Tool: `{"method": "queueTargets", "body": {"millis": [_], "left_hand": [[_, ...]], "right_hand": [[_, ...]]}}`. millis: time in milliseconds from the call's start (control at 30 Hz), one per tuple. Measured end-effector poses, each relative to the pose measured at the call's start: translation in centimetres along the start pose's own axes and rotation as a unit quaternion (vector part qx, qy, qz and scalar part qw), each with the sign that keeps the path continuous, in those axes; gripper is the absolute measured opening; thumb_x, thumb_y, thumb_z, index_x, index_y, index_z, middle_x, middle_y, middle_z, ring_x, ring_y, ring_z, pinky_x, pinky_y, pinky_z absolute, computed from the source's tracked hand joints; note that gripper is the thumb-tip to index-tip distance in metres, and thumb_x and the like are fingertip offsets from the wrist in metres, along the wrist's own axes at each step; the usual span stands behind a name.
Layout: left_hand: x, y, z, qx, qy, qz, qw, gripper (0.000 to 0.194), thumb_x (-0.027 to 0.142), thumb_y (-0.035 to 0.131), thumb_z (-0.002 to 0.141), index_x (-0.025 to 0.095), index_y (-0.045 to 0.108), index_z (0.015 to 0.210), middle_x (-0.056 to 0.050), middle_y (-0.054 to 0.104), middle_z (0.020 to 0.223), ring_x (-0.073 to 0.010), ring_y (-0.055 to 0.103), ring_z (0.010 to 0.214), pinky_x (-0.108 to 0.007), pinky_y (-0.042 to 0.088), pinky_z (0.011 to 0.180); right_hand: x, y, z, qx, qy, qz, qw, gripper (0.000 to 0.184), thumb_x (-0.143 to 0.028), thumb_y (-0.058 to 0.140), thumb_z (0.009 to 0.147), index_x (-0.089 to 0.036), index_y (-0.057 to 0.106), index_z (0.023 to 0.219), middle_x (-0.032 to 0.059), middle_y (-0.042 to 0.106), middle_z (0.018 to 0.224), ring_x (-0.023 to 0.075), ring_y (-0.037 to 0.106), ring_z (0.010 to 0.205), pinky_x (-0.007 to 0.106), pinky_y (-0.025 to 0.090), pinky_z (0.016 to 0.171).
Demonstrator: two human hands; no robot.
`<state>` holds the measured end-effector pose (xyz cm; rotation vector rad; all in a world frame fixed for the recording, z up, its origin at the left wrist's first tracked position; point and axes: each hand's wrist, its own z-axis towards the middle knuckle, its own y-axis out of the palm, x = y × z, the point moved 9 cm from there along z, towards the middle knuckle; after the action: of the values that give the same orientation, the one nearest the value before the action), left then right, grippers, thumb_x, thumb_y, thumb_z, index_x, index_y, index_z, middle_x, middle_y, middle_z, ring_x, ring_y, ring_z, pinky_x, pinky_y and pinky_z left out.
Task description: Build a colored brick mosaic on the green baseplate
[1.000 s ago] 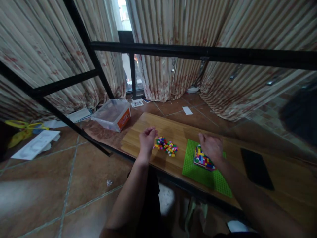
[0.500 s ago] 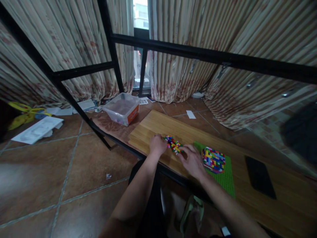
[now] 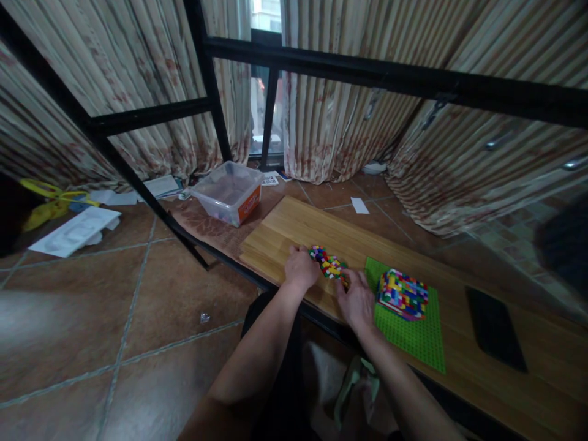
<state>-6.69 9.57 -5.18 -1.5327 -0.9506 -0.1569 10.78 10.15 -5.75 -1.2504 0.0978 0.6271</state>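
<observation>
A small pile of loose coloured bricks [image 3: 327, 264] lies on the wooden table top [image 3: 294, 229]. My left hand [image 3: 299, 269] rests at the pile's left edge with its fingers curled against the bricks. My right hand [image 3: 355, 299] lies just right of the pile, fingers reaching toward it and bent at the bricks. What either hand grips is hidden. To the right, a block built of many coloured bricks [image 3: 403, 294] stands on a green baseplate [image 3: 416, 337].
A dark flat phone-like slab [image 3: 495, 328] lies on the table at the right. A clear plastic box [image 3: 228, 192] sits on the floor beyond the table's left end. Black metal bars [image 3: 367, 70] cross in front of curtains. Papers [image 3: 73, 230] litter the tiled floor at left.
My right hand left the built block on the baseplate and came over to the loose pile. My left hand dropped onto the pile's left edge. The view shifted right and closer.
</observation>
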Motion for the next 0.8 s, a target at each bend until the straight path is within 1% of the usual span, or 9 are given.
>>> {"method": "queueTargets", "body": {"millis": [100, 233, 333, 433, 467, 567, 600, 667, 800], "left_hand": [[0.2, 0.1, -0.1, -0.003, 0.009, 0.006, 1.0, 0.039, 0.024, 0.057, 0.084, 0.011, 0.056, 0.121, -0.019, 0.055, 0.124, -0.0282, 0.064, 0.107, -0.035, 0.048, 0.09], [0.2, 0.1, -0.1, -0.002, 0.007, 0.008, 1.0, 0.04, 0.025, 0.056, 0.085, 0.014, 0.056, 0.124, -0.017, 0.055, 0.126, -0.026, 0.064, 0.107, -0.033, 0.048, 0.091], [0.3, 0.0, 0.0, 0.005, 0.021, 0.008, 1.0, 0.041, 0.028, 0.057, 0.085, 0.015, 0.057, 0.124, -0.017, 0.057, 0.126, -0.0256, 0.064, 0.107, -0.032, 0.048, 0.092], [0.4, 0.1, 0.1, 0.011, 0.04, 0.017, 0.999, 0.04, 0.028, 0.057, 0.085, 0.014, 0.058, 0.122, -0.018, 0.059, 0.122, -0.0264, 0.063, 0.107, -0.033, 0.048, 0.092], [0.4, 0.1, 0.2, 0.013, 0.043, 0.021, 0.999, 0.04, 0.028, 0.057, 0.085, 0.013, 0.058, 0.122, -0.018, 0.06, 0.121, -0.0265, 0.063, 0.107, -0.033, 0.047, 0.093], [0.5, 0.0, 0.6, 0.023, 0.058, 0.026, 0.998, 0.041, 0.027, 0.055, 0.086, 0.013, 0.058, 0.124, -0.018, 0.061, 0.119, -0.0269, 0.062, 0.111, -0.035, 0.046, 0.096], [0.7, 0.0, 0.7, 0.021, 0.071, 0.026, 0.997, 0.042, 0.027, 0.055, 0.086, 0.013, 0.057, 0.126, -0.018, 0.061, 0.12, -0.0267, 0.062, 0.11, -0.035, 0.046, 0.097], [0.7, 0.1, 1.0, 0.017, 0.076, 0.036, 0.996, 0.043, 0.027, 0.055, 0.086, 0.012, 0.057, 0.127, -0.018, 0.061, 0.12, -0.0275, 0.062, 0.11, -0.036, 0.047, 0.096], [0.6, -0.1, 1.0, 0.016, 0.058, 0.051, 0.997, 0.045, 0.029, 0.055, 0.087, 0.014, 0.057, 0.129, -0.019, 0.059, 0.125, -0.029, 0.062, 0.112, -0.038, 0.047, 0.097]], "right_hand": [[-0.2, -0.3, 0.1, -0.006, -0.015, -0.013, 1.0, 0.029, -0.025, 0.044, 0.091, -0.02, 0.06, 0.114, 0.0083, 0.059, 0.109, 0.0214, 0.061, 0.093, 0.033, 0.049, 0.08], [-0.7, 0.3, 0.8, -0.039, -0.013, -0.041, 0.998, 0.03, -0.025, 0.046, 0.091, -0.02, 0.061, 0.117, 0.0087, 0.057, 0.118, 0.0204, 0.061, 0.096, 0.03, 0.049, 0.078], [-0.9, 0.8, 1.4, -0.06, 0.016, -0.063, 0.996, 0.029, -0.027, 0.048, 0.091, -0.02, 0.061, 0.116, 0.01, 0.056, 0.121, 0.0204, 0.061, 0.091, 0.03, 0.049, 0.072], [-1.3, 1.3, 1.8, -0.076, 0.043, -0.068, 0.994, 0.031, -0.028, 0.049, 0.09, -0.018, 0.061, 0.117, 0.0124, 0.056, 0.122, 0.0227, 0.06, 0.094, 0.031, 0.048, 0.07], [-1.6, 1.5, 1.9, -0.085, 0.039, -0.065, 0.993, 0.032, -0.027, 0.048, 0.09, -0.018, 0.06, 0.119, 0.0127, 0.056, 0.121, 0.0235, 0.06, 0.096, 0.031, 0.048, 0.07], [-2.1, 1.3, 2.3, -0.077, 0.045, -0.062, 0.994, 0.031, -0.026, 0.05, 0.089, -0.024, 0.061, 0.118, 0.0085, 0.057, 0.121, 0.0217, 0.06, 0.097, 0.03, 0.049, 0.074], [-2.3, 1.4, 2.4, -0.081, 0.042, -0.062, 0.994, 0.032, -0.026, 0.05, 0.09, -0.024, 0.061, 0.119, 0.0089, 0.057, 0.122, 0.0219, 0.06, 0.098, 0.031, 0.049, 0.078], [-2.6, 1.4, 2.7, -0.086, 0.039, -0.059, 0.994, 0.029, -0.026, 0.05, 0.09, -0.022, 0.063, 0.116, 0.0095, 0.057, 0.122, 0.0227, 0.059, 0.101, 0.032, 0.048, 0.083], [-2.9, 1.7, 3.2, -0.092, 0.029, -0.051, 0.994, 0.028, -0.023, 0.046, 0.092, -0.021, 0.061, 0.115, 0.009, 0.058, 0.123, 0.023, 0.057, 0.108, 0.033, 0.046, 0.09]]}}
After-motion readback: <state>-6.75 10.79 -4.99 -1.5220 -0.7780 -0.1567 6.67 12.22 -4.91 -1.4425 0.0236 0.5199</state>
